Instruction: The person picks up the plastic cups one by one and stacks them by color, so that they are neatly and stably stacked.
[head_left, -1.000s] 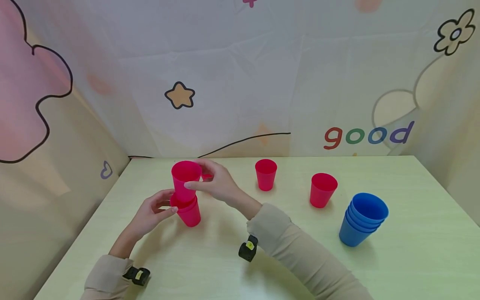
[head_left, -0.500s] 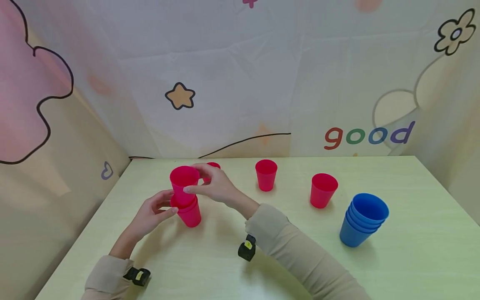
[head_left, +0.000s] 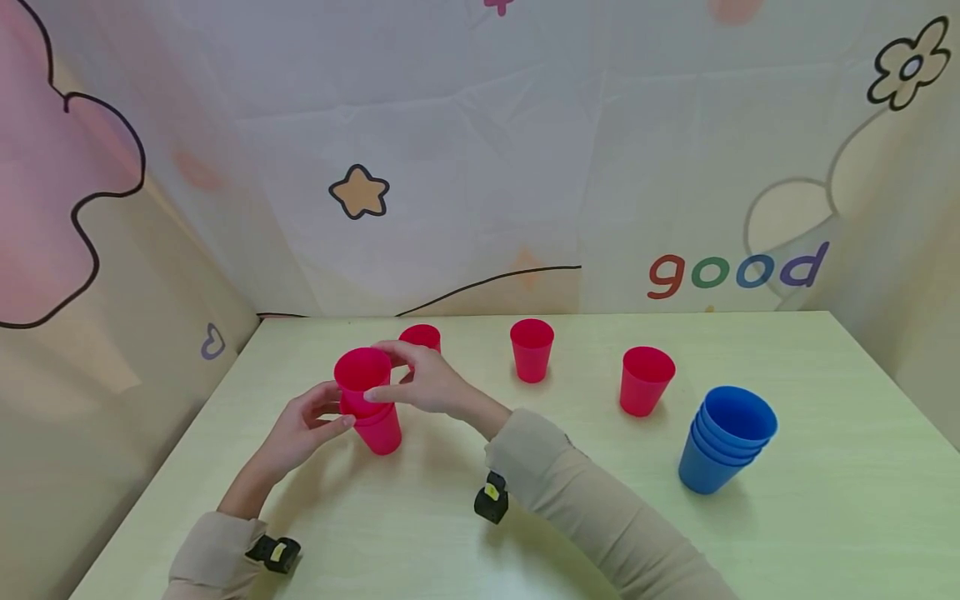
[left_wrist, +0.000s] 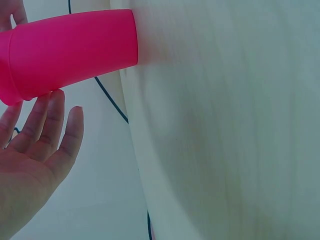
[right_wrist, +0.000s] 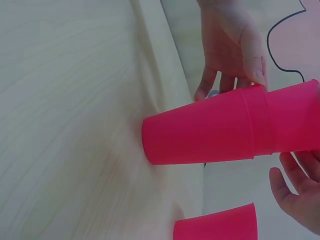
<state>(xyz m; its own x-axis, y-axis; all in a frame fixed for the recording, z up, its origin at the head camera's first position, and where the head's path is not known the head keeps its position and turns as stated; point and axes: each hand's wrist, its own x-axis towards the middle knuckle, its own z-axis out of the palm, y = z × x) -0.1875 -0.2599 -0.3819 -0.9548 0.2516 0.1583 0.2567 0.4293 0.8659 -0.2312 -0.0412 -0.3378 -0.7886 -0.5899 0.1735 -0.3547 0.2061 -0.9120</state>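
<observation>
My left hand (head_left: pixel 300 425) steadies a short stack of nested red plastic cups (head_left: pixel 381 433) by the rim, thumb at the near side and fingers at the far side. Above it, my right hand (head_left: pixel 435 383) grips another red cup (head_left: pixel 356 398) near its top edge. That cup sits partly inside the stack, its lower part hidden by the rim below. The right wrist view shows the stack (right_wrist: pixel 200 130) standing on the table and the upper cup (right_wrist: pixel 292 120) lodged in it. In the left wrist view the left fingers (left_wrist: pixel 52 122) touch the stack's rim.
Behind my right hand stands a single red cup (head_left: pixel 420 336), partly covered. Two more red cups, one at back centre (head_left: pixel 532 354) and one to its right (head_left: pixel 643 385), stand upright. Several nested blue cups (head_left: pixel 708 462) are at the right. A printed cloth (head_left: pixel 465 208) backs the table.
My right hand has lowered its red cup, moving slightly left, deeper into the stack. The red cup behind that hand shows more. My left hand has stayed in place.
</observation>
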